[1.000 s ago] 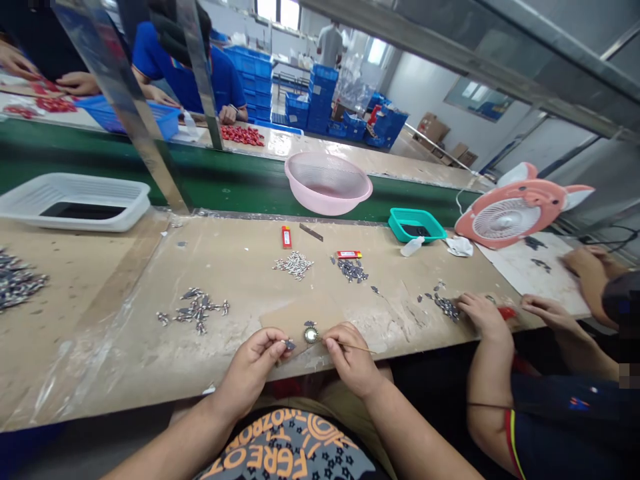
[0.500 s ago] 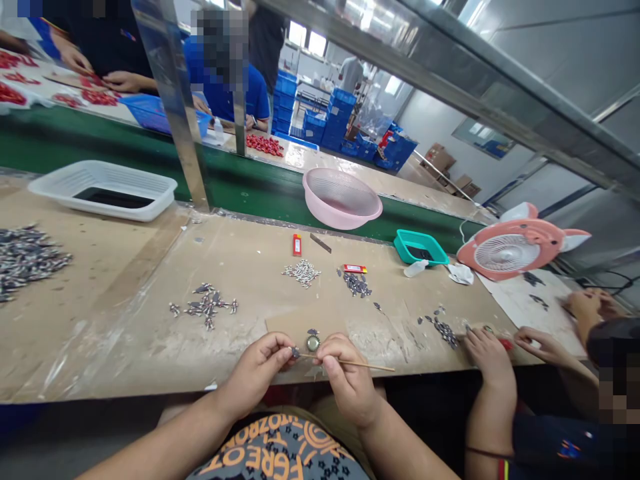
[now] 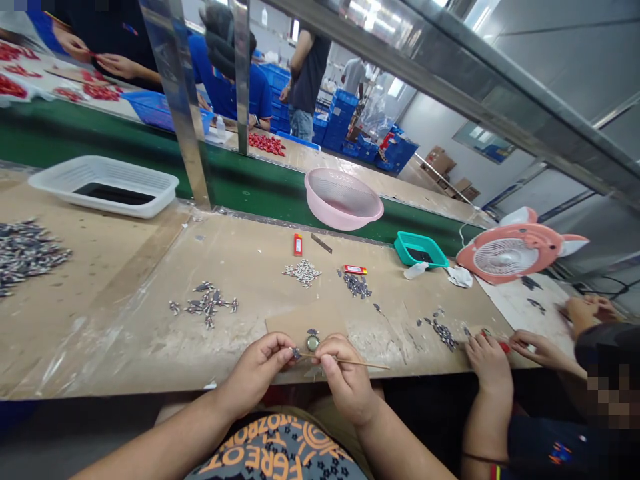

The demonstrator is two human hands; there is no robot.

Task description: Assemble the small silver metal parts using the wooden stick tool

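Note:
My left hand (image 3: 260, 370) is pinched shut on a small dark metal part (image 3: 296, 354) at the near edge of the bench. My right hand (image 3: 345, 377) is closed on a thin wooden stick (image 3: 361, 363), whose tip reaches left to that part. Just beyond my fingers a small round metal cap (image 3: 313, 343) sits on a piece of brown cardboard (image 3: 305, 323). Several more small grey parts (image 3: 204, 306) lie in a loose group to the left of the cardboard.
Further piles of parts (image 3: 303, 273) (image 3: 356, 285) (image 3: 27, 250) lie on the bench. A white tray (image 3: 103, 186), pink bowl (image 3: 343, 199), teal tray (image 3: 419, 248) and pink fan (image 3: 515, 253) stand behind. A co-worker's hands (image 3: 490, 360) work at my right. A steel post (image 3: 177, 100) rises at the belt.
My hands have come together: the stick's tip moved from the round cap to the part in my left fingers. The view rose a little between the oldest frame and now.

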